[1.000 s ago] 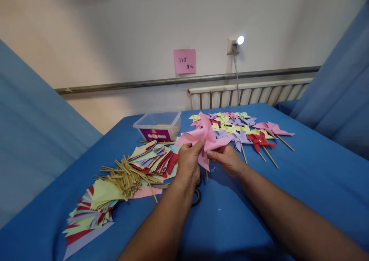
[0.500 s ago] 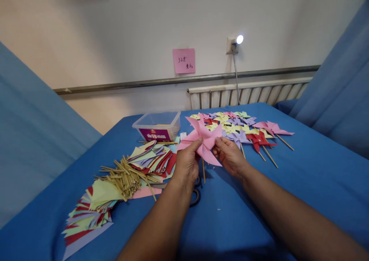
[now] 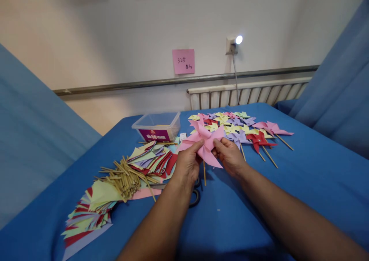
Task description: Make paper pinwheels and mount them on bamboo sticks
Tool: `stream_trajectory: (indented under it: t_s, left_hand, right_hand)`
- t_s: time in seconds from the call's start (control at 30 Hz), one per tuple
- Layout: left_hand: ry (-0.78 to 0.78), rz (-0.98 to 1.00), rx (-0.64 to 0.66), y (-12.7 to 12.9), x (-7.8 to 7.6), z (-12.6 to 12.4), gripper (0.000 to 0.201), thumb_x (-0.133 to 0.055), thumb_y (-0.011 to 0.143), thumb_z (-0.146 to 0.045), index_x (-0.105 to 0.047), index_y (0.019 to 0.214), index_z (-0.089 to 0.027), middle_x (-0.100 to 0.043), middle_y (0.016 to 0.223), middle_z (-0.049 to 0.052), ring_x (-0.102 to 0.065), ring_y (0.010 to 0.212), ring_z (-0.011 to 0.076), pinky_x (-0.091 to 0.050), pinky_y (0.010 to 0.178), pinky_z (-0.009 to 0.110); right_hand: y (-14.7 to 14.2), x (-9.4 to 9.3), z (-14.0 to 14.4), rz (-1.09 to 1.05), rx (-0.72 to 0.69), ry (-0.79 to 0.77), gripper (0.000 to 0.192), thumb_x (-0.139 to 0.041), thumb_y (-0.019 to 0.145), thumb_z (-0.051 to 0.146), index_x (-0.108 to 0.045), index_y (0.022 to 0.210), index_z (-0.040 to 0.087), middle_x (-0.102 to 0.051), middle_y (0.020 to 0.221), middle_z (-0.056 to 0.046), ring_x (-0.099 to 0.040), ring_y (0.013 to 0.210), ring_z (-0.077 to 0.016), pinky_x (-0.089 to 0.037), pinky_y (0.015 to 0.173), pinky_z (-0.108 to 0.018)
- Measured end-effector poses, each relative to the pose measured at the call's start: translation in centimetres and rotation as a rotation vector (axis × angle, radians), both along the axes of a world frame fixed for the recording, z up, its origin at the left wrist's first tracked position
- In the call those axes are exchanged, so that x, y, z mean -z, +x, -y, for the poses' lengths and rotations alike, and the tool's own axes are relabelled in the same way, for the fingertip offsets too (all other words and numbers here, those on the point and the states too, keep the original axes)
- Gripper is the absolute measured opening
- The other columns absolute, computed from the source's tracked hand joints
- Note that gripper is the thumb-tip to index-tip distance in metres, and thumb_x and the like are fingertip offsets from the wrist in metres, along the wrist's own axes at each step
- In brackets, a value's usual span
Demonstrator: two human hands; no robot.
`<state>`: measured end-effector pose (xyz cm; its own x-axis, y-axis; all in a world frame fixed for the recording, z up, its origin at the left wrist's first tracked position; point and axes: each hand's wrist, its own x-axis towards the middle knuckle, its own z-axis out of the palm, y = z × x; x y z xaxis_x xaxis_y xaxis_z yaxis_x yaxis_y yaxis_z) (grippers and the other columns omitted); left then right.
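Observation:
A pink paper pinwheel (image 3: 208, 150) is held up between both hands above the table. My left hand (image 3: 188, 162) is closed on it, the thumb pressed near the pinwheel's centre and the other fingers behind the paper. My right hand (image 3: 230, 156) pinches a blade at the right side with thumb and fingers. A thin stick (image 3: 204, 173) shows below the paper; its upper end is hidden behind the pinwheel. Beneath my left wrist lies a pair of scissors (image 3: 195, 198), partly covered by the forearm.
Finished pinwheels (image 3: 238, 129) lie at the back right, their sticks pointing forward. A clear plastic box (image 3: 157, 127) stands at the back left. Nearer are a pile of short sticks (image 3: 125, 178) and stacks of coloured paper (image 3: 89, 218). Blue curtains (image 3: 31, 138) hang on both sides.
My right thumb has moved inward along the blade toward the pinwheel's centre. The pinwheel has turned and tipped slightly, its top blade now lower. Both hands keep hold of it.

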<state>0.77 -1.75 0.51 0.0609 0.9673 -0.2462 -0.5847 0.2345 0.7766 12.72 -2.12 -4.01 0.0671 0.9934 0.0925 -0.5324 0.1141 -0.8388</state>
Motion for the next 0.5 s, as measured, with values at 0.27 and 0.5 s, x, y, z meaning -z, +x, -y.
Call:
stream_trajectory:
  t_s: [0.27,0.5]
  left_hand:
    - [0.032,0.061,-0.064,0.2,-0.4,0.0,0.028,-0.075,0.061,-0.005,-0.070,0.088,-0.009,-0.073,0.088,0.010,-0.068,0.073,0.0200,-0.056,0.074,0.032]
    - [0.048,0.078,-0.096,0.1,-0.6,-0.2,0.030,-0.071,0.065,-0.003,-0.069,0.094,-0.010,-0.073,0.091,0.010,-0.070,0.077,0.0197,-0.056,0.074,0.029]
  right_hand:
    - [0.6,-0.7,-0.4,-0.128,0.127,0.004,0.038,-0.065,0.079,0.055,-0.065,0.076,0.017,-0.060,0.063,0.000,-0.046,0.049,-0.0082,-0.033,0.046,-0.023]
    - [0.8,-1.2,0.0,-0.133,0.097,0.037,0.028,-0.074,0.075,0.042,-0.067,0.092,0.020,-0.063,0.079,0.000,-0.052,0.059,-0.0089,-0.039,0.052,-0.022]
